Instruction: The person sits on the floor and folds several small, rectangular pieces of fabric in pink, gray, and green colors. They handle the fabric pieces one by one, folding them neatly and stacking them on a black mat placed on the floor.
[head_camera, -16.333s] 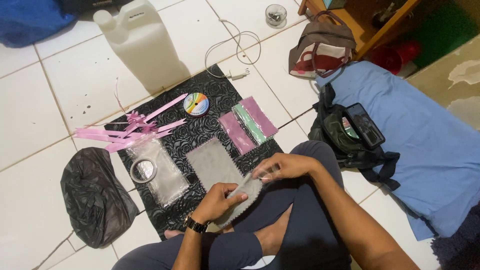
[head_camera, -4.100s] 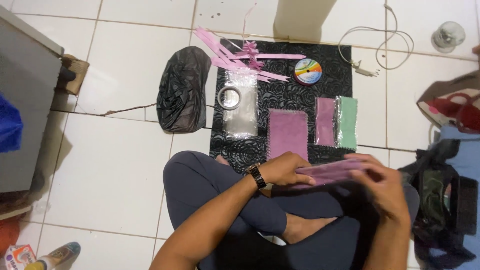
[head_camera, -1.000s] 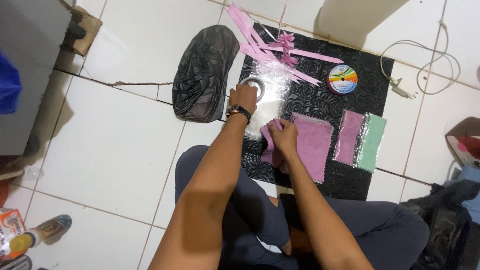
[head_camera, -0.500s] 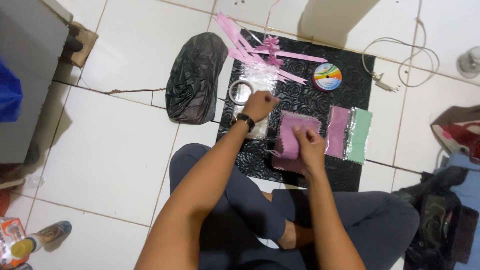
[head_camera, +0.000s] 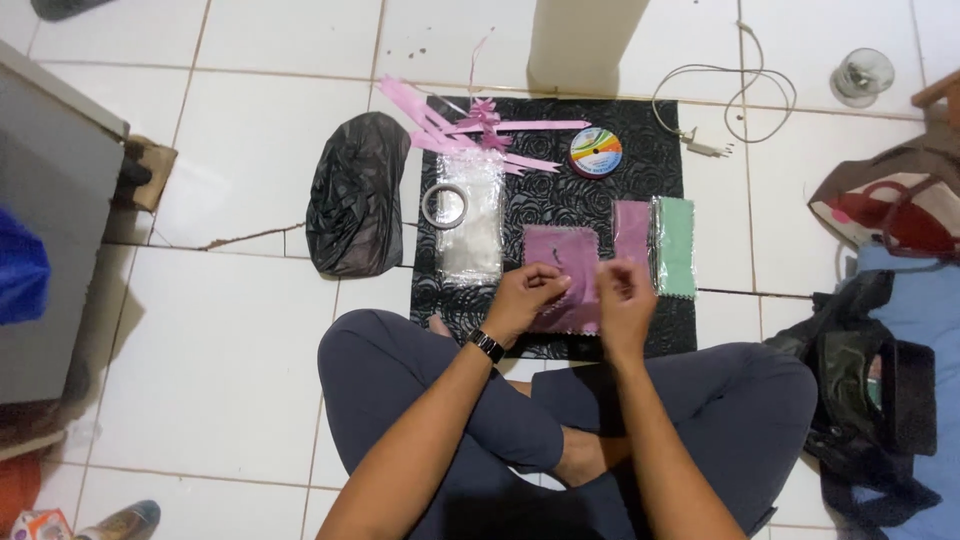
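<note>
While over mat (head_camera: 560, 200), both hands (head_camera: 575, 295)

Lower edge of pink packet stack (head_camera: 565, 270) covered by left hand (head_camera: 525, 297) and right hand (head_camera: 625, 296); fingertips pinched close, anything between them too small to make out. Grey cabinet (head_camera: 50, 230) cut off at left edge, brown-and-red bag (head_camera: 890, 205) and blue cloth (head_camera: 925, 320) cut off at right, pale post (head_camera: 585, 45) cut off at top. Contents of black plastic bag (head_camera: 355, 195) hidden; label on ribbon spool (head_camera: 596, 152) too small to read.
</note>
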